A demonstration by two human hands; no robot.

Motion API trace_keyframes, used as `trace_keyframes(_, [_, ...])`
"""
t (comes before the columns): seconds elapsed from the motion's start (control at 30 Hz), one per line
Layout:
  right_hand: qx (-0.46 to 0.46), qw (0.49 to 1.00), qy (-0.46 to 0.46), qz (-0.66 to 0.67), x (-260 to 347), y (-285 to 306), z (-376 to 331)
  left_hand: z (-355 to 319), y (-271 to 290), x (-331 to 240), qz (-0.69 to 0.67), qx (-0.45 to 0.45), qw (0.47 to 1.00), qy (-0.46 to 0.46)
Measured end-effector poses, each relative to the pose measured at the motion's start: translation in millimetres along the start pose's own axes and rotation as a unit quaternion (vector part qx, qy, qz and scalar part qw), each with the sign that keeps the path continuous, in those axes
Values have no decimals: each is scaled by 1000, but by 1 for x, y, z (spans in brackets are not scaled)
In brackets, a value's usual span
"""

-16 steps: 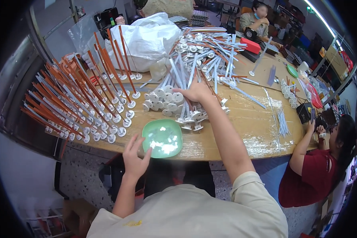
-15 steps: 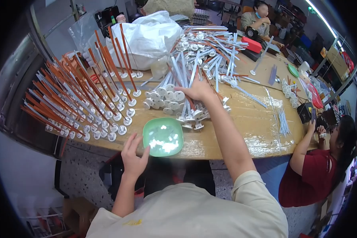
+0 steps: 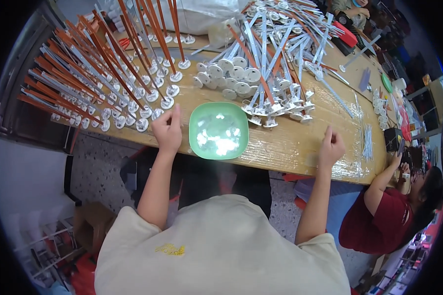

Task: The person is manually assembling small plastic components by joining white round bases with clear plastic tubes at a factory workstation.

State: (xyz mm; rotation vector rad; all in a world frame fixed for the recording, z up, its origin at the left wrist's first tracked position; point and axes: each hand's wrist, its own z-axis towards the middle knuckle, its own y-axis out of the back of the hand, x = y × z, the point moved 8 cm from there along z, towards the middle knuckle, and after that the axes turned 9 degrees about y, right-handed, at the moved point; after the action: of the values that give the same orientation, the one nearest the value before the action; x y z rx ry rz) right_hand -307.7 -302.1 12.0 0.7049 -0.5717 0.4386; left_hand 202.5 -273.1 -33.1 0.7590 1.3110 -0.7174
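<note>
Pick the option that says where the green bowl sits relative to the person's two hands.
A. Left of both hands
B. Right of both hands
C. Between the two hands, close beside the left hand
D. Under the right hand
C: the green bowl of small white pieces sits at the table's near edge, close beside the left hand, with the right hand farther off on its other side.

A long wood table (image 3: 300,142) w/ shiny clear wrap on top. On it: a green bowl (image 3: 218,130) near the front edge, rows of orange sticks (image 3: 98,69) standing on round white feet, & a pile of white sticks (image 3: 275,54).
</note>
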Motion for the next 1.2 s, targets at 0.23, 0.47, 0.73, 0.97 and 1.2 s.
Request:
trace_keyframes(0.23, [80,992,-63,-81,-28,-10,-8,-9,-7,-21,87,15,991,-99])
trace_keyframes(0.47, [137,969,-43,-199,-19,-24,-6,-7,-12,-25,117,16,988,-95])
trace_keyframes(0.73, [162,957,-76,-227,-8,-23,-4,0,-5,-15,54,-26,997,-57])
trace_keyframes(0.97, [158,957,-77,-230,-7,-16,-11,-138,-48,-107,22,241,936,-256])
trace_keyframes(1.2, [176,966,-62,-177,4,-24,-10,-409,-163,-19,-21,940,336,57])
